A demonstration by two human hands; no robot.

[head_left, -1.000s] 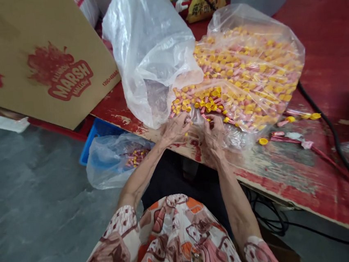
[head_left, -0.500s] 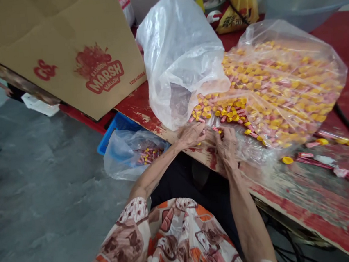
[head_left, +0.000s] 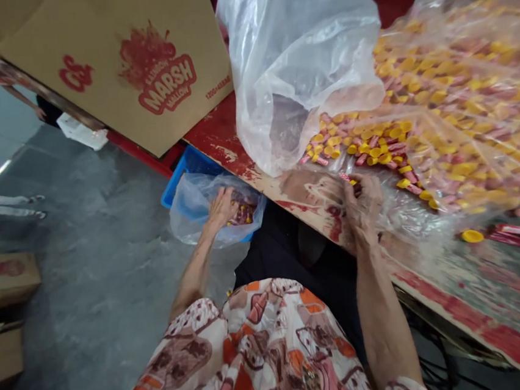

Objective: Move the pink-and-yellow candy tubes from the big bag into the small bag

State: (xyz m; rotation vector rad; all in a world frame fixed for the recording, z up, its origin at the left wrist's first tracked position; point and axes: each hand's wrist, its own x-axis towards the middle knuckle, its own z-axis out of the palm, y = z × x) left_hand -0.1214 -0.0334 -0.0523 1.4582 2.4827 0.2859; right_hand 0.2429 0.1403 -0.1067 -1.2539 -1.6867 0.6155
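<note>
My left hand (head_left: pixel 223 208) reaches down over a clear plastic bag (head_left: pixel 188 211) lining a blue crate (head_left: pixel 188 165) below the table edge. Its fingers are apart and bent downward, beside small red-and-yellow pieces (head_left: pixel 245 211) in the bag; the fingertips are partly hidden. On the table, my right hand (head_left: pixel 365 200) rests with its fingers curled round a small pink tube with a yellow cap (head_left: pixel 345 177). Beyond that hand, many similar pink tubes with yellow caps (head_left: pixel 379 147) spill out of a large clear bag (head_left: pixel 479 131).
A brown marshmallow carton (head_left: pixel 107 93) stands at the left of the worn red table (head_left: pixel 217 131). Next to it is a translucent white bag (head_left: pixel 296 50). A loose yellow cap (head_left: pixel 472 236) lies at the right. Another person's arm (head_left: pixel 20 95) and more cartons (head_left: pixel 6 281) are farther left.
My left hand has moved from the table edge, beside my right hand, down left to the bag in the crate. My right hand stays by the pieces. The view has shifted.
</note>
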